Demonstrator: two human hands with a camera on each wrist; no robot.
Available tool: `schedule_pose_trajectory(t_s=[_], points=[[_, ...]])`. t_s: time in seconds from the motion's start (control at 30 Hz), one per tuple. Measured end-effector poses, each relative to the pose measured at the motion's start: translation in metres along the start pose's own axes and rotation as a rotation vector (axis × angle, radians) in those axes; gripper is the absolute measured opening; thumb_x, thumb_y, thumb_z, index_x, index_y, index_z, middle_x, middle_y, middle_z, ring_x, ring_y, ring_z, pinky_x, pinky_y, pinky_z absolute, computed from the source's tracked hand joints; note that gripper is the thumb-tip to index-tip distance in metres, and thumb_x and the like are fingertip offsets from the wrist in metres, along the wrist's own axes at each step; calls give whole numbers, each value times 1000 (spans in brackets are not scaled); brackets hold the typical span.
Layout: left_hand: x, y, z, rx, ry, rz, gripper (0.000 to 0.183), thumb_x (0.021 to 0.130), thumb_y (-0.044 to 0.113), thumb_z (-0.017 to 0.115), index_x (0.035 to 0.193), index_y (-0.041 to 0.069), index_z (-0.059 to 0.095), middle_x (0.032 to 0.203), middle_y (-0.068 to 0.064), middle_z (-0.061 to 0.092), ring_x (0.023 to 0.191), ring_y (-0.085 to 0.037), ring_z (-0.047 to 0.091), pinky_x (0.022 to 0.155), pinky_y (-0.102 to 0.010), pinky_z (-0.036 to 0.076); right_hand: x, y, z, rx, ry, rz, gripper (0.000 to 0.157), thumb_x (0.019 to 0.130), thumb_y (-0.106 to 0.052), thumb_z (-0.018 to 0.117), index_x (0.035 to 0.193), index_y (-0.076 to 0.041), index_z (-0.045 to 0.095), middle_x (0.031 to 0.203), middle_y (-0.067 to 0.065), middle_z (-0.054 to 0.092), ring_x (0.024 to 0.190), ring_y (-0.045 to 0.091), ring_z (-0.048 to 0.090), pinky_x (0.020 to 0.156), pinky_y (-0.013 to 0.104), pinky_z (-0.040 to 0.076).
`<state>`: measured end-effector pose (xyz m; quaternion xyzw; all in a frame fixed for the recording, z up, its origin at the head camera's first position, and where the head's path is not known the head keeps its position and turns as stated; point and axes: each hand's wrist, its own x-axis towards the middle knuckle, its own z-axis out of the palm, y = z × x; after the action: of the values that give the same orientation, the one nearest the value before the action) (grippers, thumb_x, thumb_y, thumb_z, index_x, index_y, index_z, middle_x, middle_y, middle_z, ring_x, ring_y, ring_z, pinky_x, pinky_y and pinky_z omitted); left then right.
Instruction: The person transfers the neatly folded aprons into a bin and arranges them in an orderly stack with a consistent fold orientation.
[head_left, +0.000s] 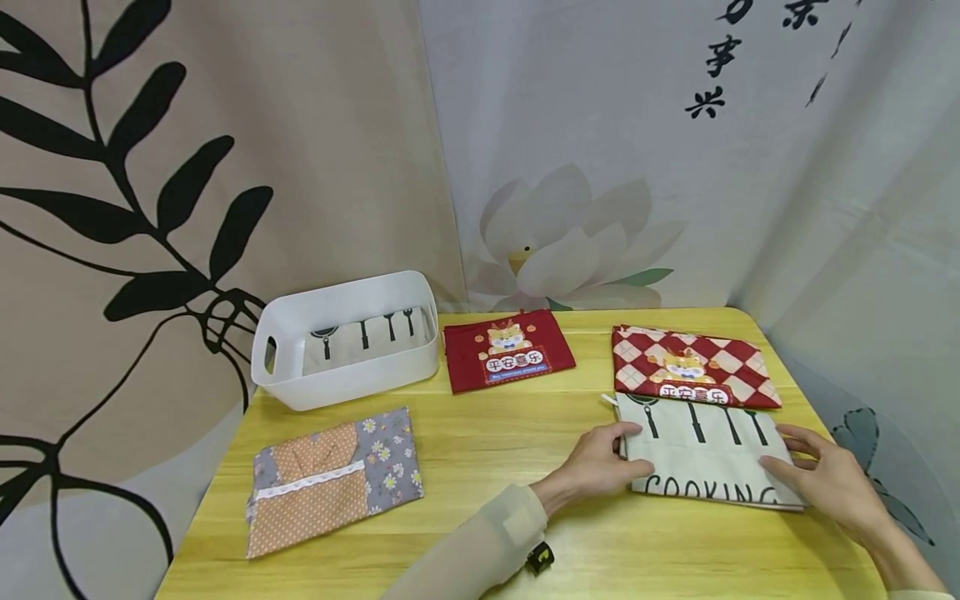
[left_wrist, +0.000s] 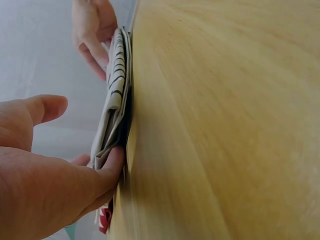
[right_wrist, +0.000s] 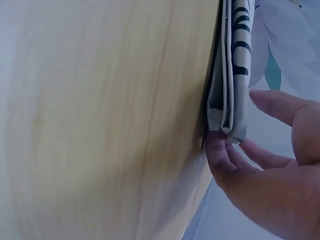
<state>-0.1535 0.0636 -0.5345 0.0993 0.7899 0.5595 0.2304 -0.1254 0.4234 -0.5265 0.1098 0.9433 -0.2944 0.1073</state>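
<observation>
A folded cream apron, printed with dark kitchen utensils and the word COOKING, lies at the right of the table. At its left edge my left hand has its fingertips tucked under the fold; the left wrist view shows that thumb raised off the fabric. My right hand holds the opposite edge, fingers bent underneath and thumb right at the upper face. Several fabric layers show edge-on in both wrist views. Directly behind it lies a folded red-and-cream checked apron with a cartoon print.
A white plastic basket at the back left contains another cream cloth with utensil prints. Right of the basket is a folded dark red cloth. A grey floral cloth with an orange dotted pocket lies front left. Printed curtains hang behind the table.
</observation>
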Motion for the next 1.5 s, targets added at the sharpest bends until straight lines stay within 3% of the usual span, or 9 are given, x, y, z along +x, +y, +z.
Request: schedule_pose_trajectory(t_s=[0.37, 0.7, 1.0, 1.17, 1.37, 1.43, 1.5], points=[[0, 2, -1, 32, 0, -22, 67, 93, 32, 88, 156, 23, 68, 135, 6, 78, 100, 1, 66, 109, -22, 56, 0, 0, 0, 49, -25, -4, 99, 106, -58, 75, 171, 6, 34, 160, 53, 43, 143, 70, 52, 109, 75, 55], [2, 0, -3, 103, 14, 11, 66, 93, 34, 88, 156, 24, 68, 154, 7, 70, 131, -2, 61, 124, -28, 50, -1, -7, 3, 62, -69, -48, 97, 107, -58, 74, 170, 5, 38, 169, 47, 36, 147, 70, 47, 114, 78, 50], [3, -6, -4, 77, 41, 21, 62, 92, 24, 90, 151, 23, 72, 150, 2, 73, 120, -2, 63, 117, -26, 53, -1, -7, 5, 100, -87, -42, 96, 107, -53, 76, 173, 2, 34, 172, 48, 29, 147, 76, 42, 116, 81, 47], [3, -10, -5, 27, 61, 43, 57, 93, 16, 88, 148, 19, 74, 136, 0, 80, 106, 0, 66, 102, -20, 56, -2, -7, 6, 130, -70, -53, 93, 108, -49, 76, 174, 2, 34, 174, 45, 28, 154, 71, 35, 120, 82, 42], [4, -14, -7, -27, 78, 61, 53, 94, 8, 86, 145, 15, 75, 123, -1, 83, 96, 2, 68, 88, -17, 59, -4, -7, 7, 120, -39, -55, 90, 109, -52, 74, 172, 1, 38, 173, 43, 33, 152, 71, 42, 115, 65, 50], [4, -14, -7, -46, 85, 62, 53, 94, 5, 85, 144, 14, 75, 123, -3, 84, 96, 1, 69, 86, -16, 59, -5, -7, 8, 124, -21, -57, 88, 108, -52, 75, 171, 0, 41, 172, 42, 37, 150, 68, 46, 107, 50, 61], [4, -15, -7, -76, 85, 66, 53, 93, 2, 84, 144, 12, 75, 123, -6, 84, 96, 0, 70, 84, -16, 61, -6, -7, 8, 130, -3, -58, 86, 108, -51, 76, 169, 1, 45, 170, 41, 41, 149, 65, 48, 95, 27, 67]])
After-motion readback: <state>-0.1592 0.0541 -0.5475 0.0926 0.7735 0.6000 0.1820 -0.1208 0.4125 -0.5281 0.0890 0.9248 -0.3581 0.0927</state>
